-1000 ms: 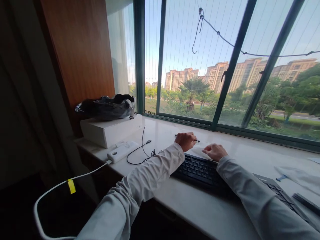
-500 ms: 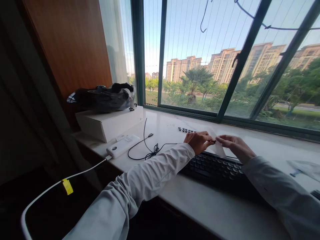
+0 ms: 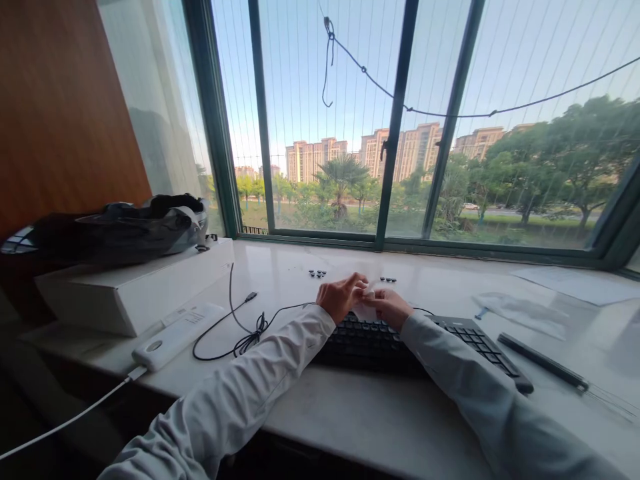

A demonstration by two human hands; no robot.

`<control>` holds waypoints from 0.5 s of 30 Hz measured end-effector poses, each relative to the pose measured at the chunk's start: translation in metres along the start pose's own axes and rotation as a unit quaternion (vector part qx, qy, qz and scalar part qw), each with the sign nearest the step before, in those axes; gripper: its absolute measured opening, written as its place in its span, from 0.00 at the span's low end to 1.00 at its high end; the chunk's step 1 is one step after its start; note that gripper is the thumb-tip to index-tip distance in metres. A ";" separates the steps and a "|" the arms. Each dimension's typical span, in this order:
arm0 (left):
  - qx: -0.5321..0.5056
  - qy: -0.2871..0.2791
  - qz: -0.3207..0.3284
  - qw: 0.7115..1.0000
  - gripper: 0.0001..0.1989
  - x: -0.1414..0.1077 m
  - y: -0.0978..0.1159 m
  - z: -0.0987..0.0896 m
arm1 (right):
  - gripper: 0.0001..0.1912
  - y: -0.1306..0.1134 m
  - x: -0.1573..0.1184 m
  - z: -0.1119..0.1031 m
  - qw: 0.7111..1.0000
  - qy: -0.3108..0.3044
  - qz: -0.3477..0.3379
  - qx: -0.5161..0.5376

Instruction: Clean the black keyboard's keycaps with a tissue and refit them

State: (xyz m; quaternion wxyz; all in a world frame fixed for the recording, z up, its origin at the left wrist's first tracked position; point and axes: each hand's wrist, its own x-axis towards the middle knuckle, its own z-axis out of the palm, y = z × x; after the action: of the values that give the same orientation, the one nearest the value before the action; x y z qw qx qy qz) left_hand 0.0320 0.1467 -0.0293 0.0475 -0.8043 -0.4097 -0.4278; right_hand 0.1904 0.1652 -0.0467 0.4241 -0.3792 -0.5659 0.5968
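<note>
Head view: my left hand point(image 3: 339, 299), right hand point(image 3: 393, 309) both pinched on thin white tissue-like sheet point(image 3: 365, 310), centre of frame, over black plastic keyboard point(image 3: 367, 347); small black keycaps point(image 3: 389, 280) higher in frame.

A single head-worn view — forward and down, hands point(image 3: 340, 299) near, window point(image 3: 394, 133) beyond.

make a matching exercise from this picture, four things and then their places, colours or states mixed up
Things
1. keyboard
2. thin white piece
3. white box
4. power bank

Places, colours or states
A. joined to a white cable
B. between the fingers of the left hand and right hand
C. black
D. beneath a dark bundle

Pairs: 1-C, 2-B, 3-D, 4-A
</note>
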 end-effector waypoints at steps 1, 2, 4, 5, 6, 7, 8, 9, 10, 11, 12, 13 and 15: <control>0.002 -0.001 0.004 1.000 0.09 0.000 0.001 0.000 | 0.19 0.003 0.001 0.000 1.000 0.002 -0.007 -0.020; 0.003 -0.003 0.010 1.000 0.08 0.001 0.001 -0.001 | 0.18 0.005 0.002 0.000 0.999 -0.003 -0.015 -0.032; 0.012 -0.008 0.031 0.999 0.08 0.002 0.000 -0.002 | 0.17 0.004 0.002 0.000 0.999 -0.028 -0.027 -0.028; 0.016 -0.014 0.045 0.999 0.08 0.002 -0.001 -0.002 | 0.15 0.003 0.002 0.000 0.999 -0.038 -0.029 -0.011; 0.020 -0.020 0.057 0.998 0.08 0.003 -0.002 -0.002 | 0.14 0.001 0.001 -0.001 0.999 -0.039 -0.027 0.013; 0.023 -0.026 0.067 0.997 0.08 0.003 -0.004 -0.002 | 0.13 -0.001 0.000 -0.001 0.999 -0.031 -0.020 0.038; 0.022 -0.030 0.072 0.997 0.10 0.003 -0.006 -0.001 | 0.14 -0.002 -0.001 -0.001 0.998 -0.019 -0.010 0.061; 0.017 -0.032 0.075 0.997 0.11 0.002 -0.007 0.000 | 0.16 -0.003 -0.001 -0.001 0.997 -0.006 0.000 0.077; 0.010 -0.031 0.077 0.997 0.12 0.002 -0.009 0.001 | 0.18 -0.002 0.000 -0.002 0.996 0.004 0.005 0.085; 0.001 -0.027 0.077 0.997 0.12 0.002 -0.010 0.003 | 0.19 -0.001 0.000 -0.002 0.996 0.013 0.005 0.083; -0.009 -0.022 0.078 0.997 0.12 0.001 -0.012 0.004 | 0.20 0.000 0.001 -0.003 0.997 0.020 0.000 0.072; -0.019 -0.016 0.079 0.997 0.11 0.001 -0.013 0.005 | 0.21 0.002 0.003 -0.004 0.998 0.024 -0.009 0.055; -0.035 -0.003 0.080 0.996 0.08 0.001 -0.015 0.007 | 0.23 0.004 0.004 -0.008 0.999 0.030 -0.022 0.009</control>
State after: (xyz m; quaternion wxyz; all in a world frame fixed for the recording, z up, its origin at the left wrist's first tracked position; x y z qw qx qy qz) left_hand 0.0264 0.1601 -0.0374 0.0527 -0.8367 -0.3290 -0.4345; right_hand 0.1962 0.1720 -0.0510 0.4574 -0.3803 -0.5560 0.5806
